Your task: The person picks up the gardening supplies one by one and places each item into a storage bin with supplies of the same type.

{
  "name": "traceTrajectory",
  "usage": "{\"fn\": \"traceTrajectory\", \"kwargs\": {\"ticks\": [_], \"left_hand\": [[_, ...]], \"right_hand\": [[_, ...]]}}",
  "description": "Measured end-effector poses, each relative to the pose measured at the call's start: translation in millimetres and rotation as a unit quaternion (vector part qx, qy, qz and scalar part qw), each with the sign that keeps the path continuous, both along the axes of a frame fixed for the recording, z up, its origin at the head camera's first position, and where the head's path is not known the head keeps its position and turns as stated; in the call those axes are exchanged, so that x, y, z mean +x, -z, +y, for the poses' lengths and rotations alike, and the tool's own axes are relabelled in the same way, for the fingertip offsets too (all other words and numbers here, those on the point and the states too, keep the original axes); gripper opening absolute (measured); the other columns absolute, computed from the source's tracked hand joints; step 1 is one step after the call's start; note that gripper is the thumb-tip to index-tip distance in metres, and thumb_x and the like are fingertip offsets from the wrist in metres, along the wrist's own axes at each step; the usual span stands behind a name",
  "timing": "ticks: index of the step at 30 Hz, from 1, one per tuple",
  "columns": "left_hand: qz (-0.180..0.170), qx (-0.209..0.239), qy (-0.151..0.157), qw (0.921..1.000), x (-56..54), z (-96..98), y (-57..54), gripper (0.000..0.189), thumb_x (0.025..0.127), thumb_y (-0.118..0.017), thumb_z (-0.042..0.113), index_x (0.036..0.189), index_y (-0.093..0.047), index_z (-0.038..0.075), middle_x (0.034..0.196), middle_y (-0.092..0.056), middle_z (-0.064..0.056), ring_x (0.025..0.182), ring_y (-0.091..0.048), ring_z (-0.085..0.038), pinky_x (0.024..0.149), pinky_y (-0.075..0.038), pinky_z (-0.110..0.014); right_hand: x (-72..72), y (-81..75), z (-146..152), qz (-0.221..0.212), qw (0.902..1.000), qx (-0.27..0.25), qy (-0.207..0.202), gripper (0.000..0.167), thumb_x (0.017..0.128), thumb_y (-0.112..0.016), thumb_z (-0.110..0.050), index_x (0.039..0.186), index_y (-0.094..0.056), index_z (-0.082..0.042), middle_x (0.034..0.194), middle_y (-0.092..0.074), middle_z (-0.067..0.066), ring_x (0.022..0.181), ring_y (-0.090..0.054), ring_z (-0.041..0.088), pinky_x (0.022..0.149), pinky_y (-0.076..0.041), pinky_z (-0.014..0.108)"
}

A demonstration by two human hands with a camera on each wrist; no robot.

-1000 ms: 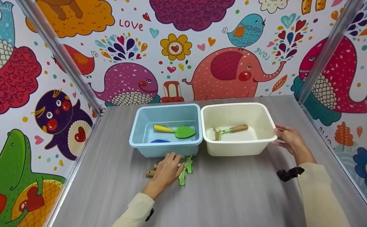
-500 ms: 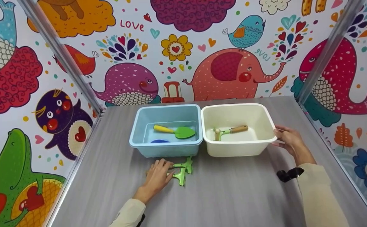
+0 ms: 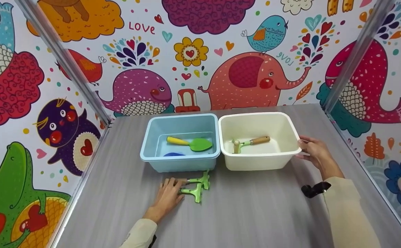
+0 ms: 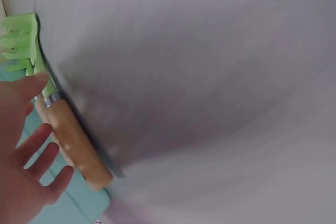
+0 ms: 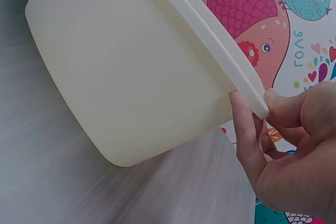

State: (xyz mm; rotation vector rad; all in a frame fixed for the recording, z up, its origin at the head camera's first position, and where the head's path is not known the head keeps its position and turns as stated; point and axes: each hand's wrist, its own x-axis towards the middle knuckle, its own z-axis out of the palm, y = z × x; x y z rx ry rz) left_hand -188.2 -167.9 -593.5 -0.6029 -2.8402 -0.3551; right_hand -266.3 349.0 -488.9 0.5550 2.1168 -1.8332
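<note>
Two plastic tubs stand side by side, rims touching or almost so, on a grey wood-grain table (image 3: 248,210). The light blue tub (image 3: 179,158), on the left, holds a trowel (image 3: 197,144) with a yellow handle and a green blade, lying flat across its floor. Close to its front wall is a blue object (image 3: 174,154), mostly hidden by that wall.

The white tub (image 3: 260,163), on the right, holds a green-headed tool (image 3: 256,140) with a wooden handle pointing right. Against its head is a second wooden handle (image 3: 237,146), pointing towards the viewer.

The person's right hand (image 3: 317,153) pinches the white tub's right rim between thumb and fingers.

On the table, just in front of the blue tub, two small green rakes lie next to each other, heads to the right: a farther rake (image 3: 204,180) and a nearer rake (image 3: 196,193). The left hand (image 3: 166,198) is over their wooden handles, its fingers loosely spread, not wrapped around them; whether the fingertips touch the wood is unclear.
</note>
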Motion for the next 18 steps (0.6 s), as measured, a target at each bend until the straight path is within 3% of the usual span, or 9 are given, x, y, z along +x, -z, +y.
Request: {"fn": "traceTrajectory", "kwargs": {"ticks": [11, 18], "left_hand": [[0.014, -0.027, 0.0, 0.9995, 0.0, -4.1, 4.3, 0.034, 0.08, -0.084, 0.017, 0.109, -0.067, 0.011, 0.101, -0.061, -0.009, 0.094, -0.053, -0.026, 0.075, -0.044, -0.043], [0.028, -0.026, 0.01, 0.9992, -1.0, -5.4, 5.8, 0.029, 0.08, -0.083, 0.012, 0.105, -0.068, 0.012, 0.101, -0.062, -0.008, 0.093, -0.054, -0.027, 0.075, -0.042, -0.043]], "right_hand": [[0.8, 0.7, 0.0, 0.009, 0.9999, 0.005, -0.004, 0.063, 0.105, -0.051, -0.03, 0.159, -0.024, -0.01, 0.162, -0.029, 0.017, 0.109, -0.06, 0.012, 0.089, -0.057, 0.022], [1.2, 2.8, -1.0, 0.033, 0.9995, -0.001, 0.0, 0.062, 0.105, -0.049, -0.026, 0.158, -0.024, -0.006, 0.161, -0.029, 0.022, 0.097, -0.064, 0.005, 0.082, -0.059, 0.022]]}}
